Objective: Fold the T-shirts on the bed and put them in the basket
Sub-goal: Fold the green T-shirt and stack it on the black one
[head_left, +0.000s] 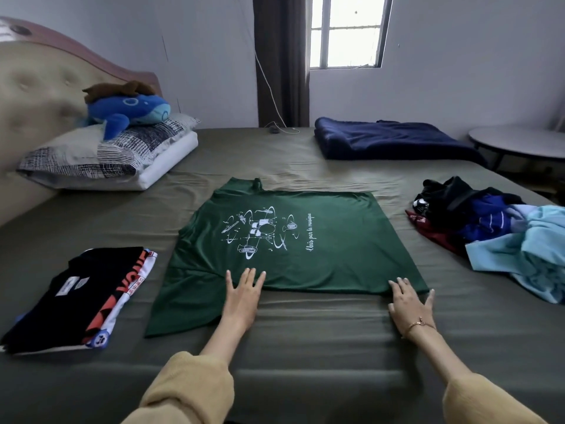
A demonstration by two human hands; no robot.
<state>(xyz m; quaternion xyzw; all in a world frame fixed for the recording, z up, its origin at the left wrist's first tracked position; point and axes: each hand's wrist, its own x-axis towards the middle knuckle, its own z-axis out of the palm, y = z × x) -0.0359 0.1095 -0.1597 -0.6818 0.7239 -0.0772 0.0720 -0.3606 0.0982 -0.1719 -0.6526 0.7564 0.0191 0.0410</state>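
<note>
A dark green T-shirt [321, 249] with a white print lies spread flat on the bed [305, 338], its collar to the left. My left hand [243, 296] lies flat with straight fingers on the shirt's near edge by the sleeve. At the shirt's near right corner, my right hand [409, 304] rests flat, fingers spread. A stack of folded shirts [79, 296], black on top, sits to the left. An unfolded pile of clothes [495, 231] lies at the right. No basket is in view.
Pillows [101, 157] with a blue plush toy [131, 110] sit by the headboard at the far left. A folded navy blanket [388, 139] lies at the far side. A round table [519, 142] stands beyond the bed's right edge.
</note>
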